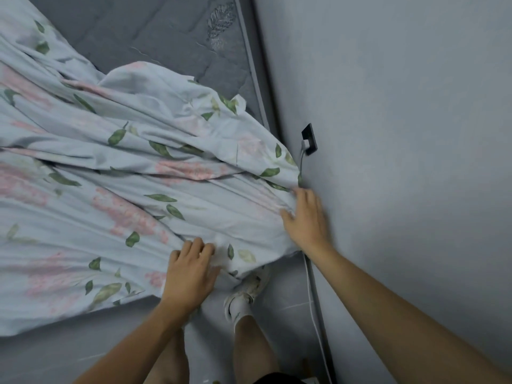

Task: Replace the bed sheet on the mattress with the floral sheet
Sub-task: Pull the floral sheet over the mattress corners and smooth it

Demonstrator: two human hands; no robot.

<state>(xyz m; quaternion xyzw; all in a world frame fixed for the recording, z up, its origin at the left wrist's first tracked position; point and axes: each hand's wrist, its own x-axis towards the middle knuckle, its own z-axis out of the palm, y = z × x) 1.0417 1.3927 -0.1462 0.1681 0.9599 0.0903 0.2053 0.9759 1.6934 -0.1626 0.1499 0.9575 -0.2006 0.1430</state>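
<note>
Head view looks down on the near right corner of the bed. On the left, the sheet (116, 173) lies rumpled in long folds across the mattress (166, 40), its near edge hanging over the side; the far right part of the mattress is bare grey quilting. At the near edge, the left hand (191, 268) lies on the cloth with fingers loosely bent. Whether it pinches a fold or only presses, I cannot tell. Below it a shoe (246, 292) stands half under the drape. Further right, the right hand (303, 217) is spread with fingers apart, pushing the bunched corner toward the wall (401, 134). Just beyond it a socket (309, 138) holds a plug, and its cable (314, 300) runs down along the wall.

Risks as I judge them: the hand working into that gap could snag the cable and tug the plug loose; the foot could tread on the hanging cloth and drag it off; the far corner could stay uncovered if the folds are not pulled out.
</note>
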